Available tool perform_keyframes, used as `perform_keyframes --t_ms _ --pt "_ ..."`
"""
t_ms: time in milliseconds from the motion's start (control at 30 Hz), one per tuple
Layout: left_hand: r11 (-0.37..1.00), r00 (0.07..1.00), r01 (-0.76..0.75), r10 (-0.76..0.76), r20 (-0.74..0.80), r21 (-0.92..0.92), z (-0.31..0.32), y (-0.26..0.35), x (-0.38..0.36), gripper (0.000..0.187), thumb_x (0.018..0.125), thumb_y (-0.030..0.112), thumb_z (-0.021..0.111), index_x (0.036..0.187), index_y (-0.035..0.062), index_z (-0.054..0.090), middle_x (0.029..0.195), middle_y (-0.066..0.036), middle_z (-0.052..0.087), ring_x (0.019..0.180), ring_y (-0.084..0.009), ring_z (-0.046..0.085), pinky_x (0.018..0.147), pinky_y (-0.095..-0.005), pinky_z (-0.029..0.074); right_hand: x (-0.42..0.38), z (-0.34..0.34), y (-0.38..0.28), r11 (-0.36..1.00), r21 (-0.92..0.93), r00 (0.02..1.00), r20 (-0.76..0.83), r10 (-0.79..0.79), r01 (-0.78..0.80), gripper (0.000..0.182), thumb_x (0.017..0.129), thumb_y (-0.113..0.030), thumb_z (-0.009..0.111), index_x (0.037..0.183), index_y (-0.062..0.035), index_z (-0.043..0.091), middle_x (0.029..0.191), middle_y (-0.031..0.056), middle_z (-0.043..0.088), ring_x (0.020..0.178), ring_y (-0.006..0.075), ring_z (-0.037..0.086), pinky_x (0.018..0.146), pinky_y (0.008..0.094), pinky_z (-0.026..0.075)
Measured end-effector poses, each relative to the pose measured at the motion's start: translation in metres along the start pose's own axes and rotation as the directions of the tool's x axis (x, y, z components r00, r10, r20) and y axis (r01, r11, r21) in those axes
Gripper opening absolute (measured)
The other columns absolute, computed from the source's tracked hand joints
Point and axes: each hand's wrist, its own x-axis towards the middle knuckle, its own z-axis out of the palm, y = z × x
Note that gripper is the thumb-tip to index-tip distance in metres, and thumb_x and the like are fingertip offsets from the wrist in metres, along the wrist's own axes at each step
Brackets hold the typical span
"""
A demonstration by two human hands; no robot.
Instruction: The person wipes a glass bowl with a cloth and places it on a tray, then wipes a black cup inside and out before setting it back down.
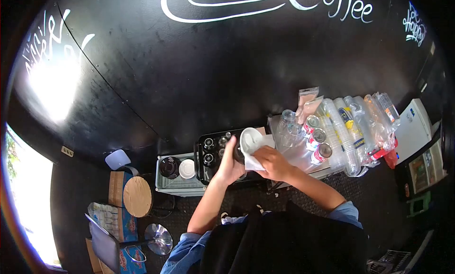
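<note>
My left hand is wrapped round a cup, white inside and dark outside, its mouth tilted up toward me. Against the cup's near side, my right hand grips a white cloth or tissue, fingers closed on it. Both hands are over a black tray, where several dark cups and small glasses stand to the left of my left hand. The hands and cup hide part of the tray.
Left of the tray, a white saucer and dark dishes sit on a pale rack. To the right are cans, clear cups and stacked plastic cups. A round wooden stool stands lower left; a black wall rises behind.
</note>
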Motion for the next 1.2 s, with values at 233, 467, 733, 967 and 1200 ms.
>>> perform_keyframes --t_ms 233,467,733,967,1200 --pt "0.881 0.975 -0.065 0.156 -0.159 0.468 -0.013 -0.027 0.011 0.071 0.083 0.061 0.034 0.123 0.0034 0.043 0.120 -0.015 0.050 0.110 -0.0264 0.049 0.096 -0.0397 0.036 0.001 0.012 -0.028 0.953 0.158 0.940 -0.187 0.286 -0.258 0.035 0.079 -0.019 0.059 0.104 0.0036 0.050 0.092 0.0203 0.056 0.083 0.0360 0.055 0.075 0.0412 0.043" --pt "0.986 0.981 -0.102 0.077 -0.180 -0.134 -0.003 -0.028 -0.003 0.058 0.081 0.056 0.043 0.110 0.0080 0.054 0.108 -0.010 0.058 0.099 -0.0246 0.055 0.087 -0.0429 0.042 0.014 -0.032 -0.044 0.625 0.506 0.803 0.353 0.480 -0.595 0.049 0.092 -0.039 0.039 0.115 0.0033 0.045 0.098 0.0204 0.058 0.087 0.0248 0.058 0.078 0.0340 0.044" --pt "0.993 0.992 -0.110 0.106 -0.075 -0.049 -0.003 -0.041 -0.008 0.059 0.082 0.053 0.042 0.110 0.0019 0.054 0.110 -0.014 0.057 0.104 -0.0271 0.053 0.091 -0.0404 0.041 0.011 -0.015 -0.029 0.879 0.348 0.907 0.377 0.188 -0.326 0.024 0.070 0.000 0.052 0.094 0.0002 0.054 0.084 0.0200 0.059 0.079 0.0348 0.059 0.069 0.0390 0.046" --pt "0.990 0.969 -0.129 0.115 -0.220 -0.049 -0.009 -0.055 -0.002 0.056 0.080 0.053 0.044 0.107 0.0056 0.056 0.105 -0.012 0.059 0.097 -0.0257 0.056 0.086 -0.0407 0.044 0.008 -0.006 -0.034 0.857 0.145 0.857 0.248 0.451 -0.494 0.027 0.074 -0.004 0.053 0.100 0.0030 0.050 0.095 0.0210 0.057 0.090 0.0363 0.056 0.077 0.0424 0.043" --pt "0.973 0.987 -0.094 0.063 -0.146 -0.211 -0.002 -0.030 -0.005 0.055 0.083 0.051 0.041 0.109 0.0048 0.055 0.105 -0.013 0.059 0.098 -0.0251 0.056 0.086 -0.0372 0.044 0.003 -0.018 -0.042 0.950 0.070 0.834 0.502 0.230 -0.303 0.066 0.088 -0.053 0.038 0.110 0.0079 0.045 0.114 0.0242 0.049 0.104 0.0376 0.048 0.090 0.0417 0.038"
